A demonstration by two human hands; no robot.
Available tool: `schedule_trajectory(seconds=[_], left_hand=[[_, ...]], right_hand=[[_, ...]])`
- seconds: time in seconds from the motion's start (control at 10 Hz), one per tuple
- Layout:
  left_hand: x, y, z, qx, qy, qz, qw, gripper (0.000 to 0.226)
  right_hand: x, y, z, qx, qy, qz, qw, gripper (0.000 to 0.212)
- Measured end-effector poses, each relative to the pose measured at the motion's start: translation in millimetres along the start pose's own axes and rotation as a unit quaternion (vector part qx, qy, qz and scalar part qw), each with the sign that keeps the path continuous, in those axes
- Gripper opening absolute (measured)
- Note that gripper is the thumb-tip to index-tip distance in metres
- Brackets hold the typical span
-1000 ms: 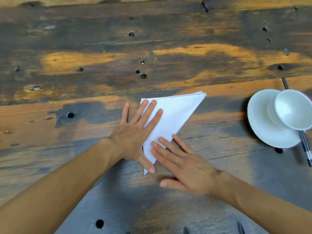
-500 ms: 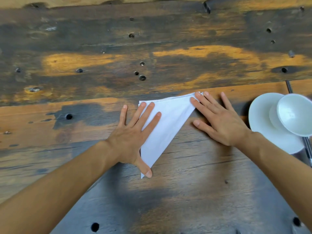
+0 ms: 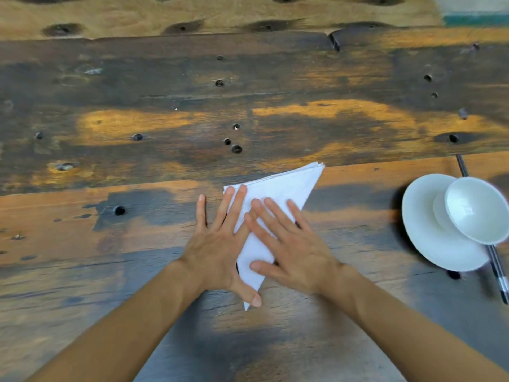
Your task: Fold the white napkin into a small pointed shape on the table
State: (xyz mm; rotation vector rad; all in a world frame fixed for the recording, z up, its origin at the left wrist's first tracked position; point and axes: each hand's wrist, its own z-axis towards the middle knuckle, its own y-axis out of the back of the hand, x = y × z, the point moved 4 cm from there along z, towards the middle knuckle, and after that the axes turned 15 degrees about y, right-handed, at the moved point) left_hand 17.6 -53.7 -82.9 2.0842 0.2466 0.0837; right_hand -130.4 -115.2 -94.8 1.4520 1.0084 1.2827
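The white napkin (image 3: 286, 188) lies flat on the wooden table (image 3: 137, 244), folded into a long triangle whose sharp tip points toward me. My left hand (image 3: 217, 244) rests flat on its left edge, fingers spread, thumb pressing near the tip. My right hand (image 3: 286, 244) lies flat across the middle of the napkin, fingers apart, touching the left hand's fingers. The napkin's far right corner sticks out uncovered, showing several stacked layers.
A white saucer (image 3: 429, 244) sits at the right with a white bowl (image 3: 479, 213) tilted on it. Dark chopsticks (image 3: 498, 268) run under them toward the near right. The tabletop has several small round holes.
My right hand has moved from the napkin's far right corner back onto the middle of the napkin, next to the left hand. My left hand has stayed in place.
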Motion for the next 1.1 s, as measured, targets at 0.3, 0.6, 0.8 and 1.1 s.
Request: schedule_trajectory(seconds=[0.3,0.6,0.8,1.1], left_hand=[[-11.5,-0.1,-4.3,-0.012,0.035,-0.027,0.999,0.169],[-125.9,-11.9,-22.7,-0.012,0.143,-0.168,0.975,0.171],[-193.9,-9.3,-10.2,-0.030,0.157,-0.199,0.967,0.171],[-221.8,49.0,-10.2,-0.158,0.175,-0.210,0.949,0.144]], right_hand=[[-90.3,31.0,14.0,0.030,-0.278,-0.013,0.960,0.078],[-113.5,54.2,-40.0,0.131,-0.205,-0.096,0.965,0.083],[-144.8,71.1,-78.3,0.176,-0.162,-0.134,0.962,0.082],[-159.0,136.5,-104.7,0.060,-0.173,-0.123,0.975,0.077]])
